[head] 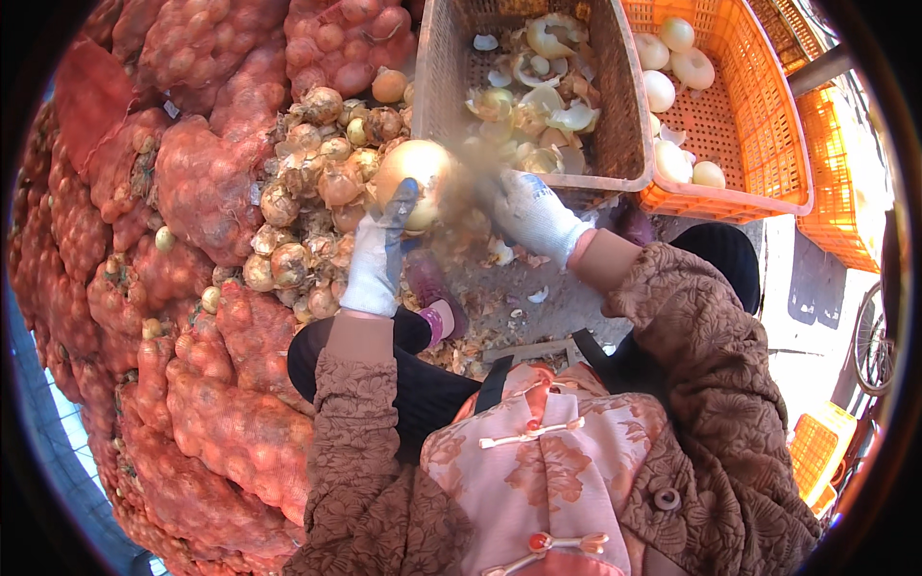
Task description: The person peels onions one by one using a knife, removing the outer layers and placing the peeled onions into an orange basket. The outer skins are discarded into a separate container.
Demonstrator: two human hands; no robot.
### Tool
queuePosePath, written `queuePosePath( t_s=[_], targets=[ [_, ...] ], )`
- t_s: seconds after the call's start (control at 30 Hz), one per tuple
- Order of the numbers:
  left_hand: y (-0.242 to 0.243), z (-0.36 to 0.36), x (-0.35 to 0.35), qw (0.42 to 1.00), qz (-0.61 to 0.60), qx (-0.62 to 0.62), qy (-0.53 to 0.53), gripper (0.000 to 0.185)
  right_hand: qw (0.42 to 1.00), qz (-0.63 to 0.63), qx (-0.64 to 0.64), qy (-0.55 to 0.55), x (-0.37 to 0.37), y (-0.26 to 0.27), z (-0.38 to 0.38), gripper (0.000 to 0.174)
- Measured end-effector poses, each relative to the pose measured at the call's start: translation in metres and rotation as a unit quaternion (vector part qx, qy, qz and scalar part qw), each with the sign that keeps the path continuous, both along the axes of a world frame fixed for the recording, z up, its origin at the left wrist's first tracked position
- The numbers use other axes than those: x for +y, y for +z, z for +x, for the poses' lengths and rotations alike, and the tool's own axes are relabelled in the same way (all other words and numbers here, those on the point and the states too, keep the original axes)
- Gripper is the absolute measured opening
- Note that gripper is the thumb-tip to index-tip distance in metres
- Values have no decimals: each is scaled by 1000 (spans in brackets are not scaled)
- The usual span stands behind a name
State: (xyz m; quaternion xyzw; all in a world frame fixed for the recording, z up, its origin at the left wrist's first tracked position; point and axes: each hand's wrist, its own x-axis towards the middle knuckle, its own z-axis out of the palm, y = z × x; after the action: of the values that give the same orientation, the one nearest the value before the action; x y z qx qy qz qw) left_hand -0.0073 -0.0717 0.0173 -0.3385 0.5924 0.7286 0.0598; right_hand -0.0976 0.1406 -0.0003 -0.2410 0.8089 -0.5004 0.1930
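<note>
My left hand [382,248], in a white and blue-grey work glove, holds a large pale onion [415,180] with the thumb on its near side. Close to the onion's right side is my right hand [536,212], gloved alike; its fingertips lie behind a brown blur, so whether they grip anything cannot be told. Unpeeled brown onions [338,183] are heaped behind and left of the left hand. A grimy plastic crate [637,155] beyond the right hand contains peelings and onion pieces [551,108]. Peeled white onions [693,68] lie in the orange crate [778,144] to its right.
Red mesh sacks of onions [209,187] are piled along the left. Onion skins [461,356] litter the ground between my feet, near a purple shoe [432,284]. More orange crates [839,180] stand at the right, with a bicycle wheel [873,338] at the edge.
</note>
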Motion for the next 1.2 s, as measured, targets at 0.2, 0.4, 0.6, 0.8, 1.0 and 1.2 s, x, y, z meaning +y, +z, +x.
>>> queuePosePath(
  t_s=[0.2,0.4,0.6,0.8,1.0,1.2],
  targets=[
    [7,-14,17,987,85,131,48,62,993,-107,-56,7,-10,6,-7,30],
    [12,-20,37,956,211,139,150,60,994,-5,-110,28,24,61,14,26],
    [-4,-13,36,984,45,146,93,73,997,48,21,52,41,55,35,24],
    [27,-17,38,973,-166,161,-1,98,997,14,72,31,49,49,31,20],
    [13,-14,34,854,-451,235,-108,114,992,57,94,64,51,69,32,15],
    [10,-12,38,775,-574,231,-125,115,991,98,62,69,51,78,38,19]
  ],
)
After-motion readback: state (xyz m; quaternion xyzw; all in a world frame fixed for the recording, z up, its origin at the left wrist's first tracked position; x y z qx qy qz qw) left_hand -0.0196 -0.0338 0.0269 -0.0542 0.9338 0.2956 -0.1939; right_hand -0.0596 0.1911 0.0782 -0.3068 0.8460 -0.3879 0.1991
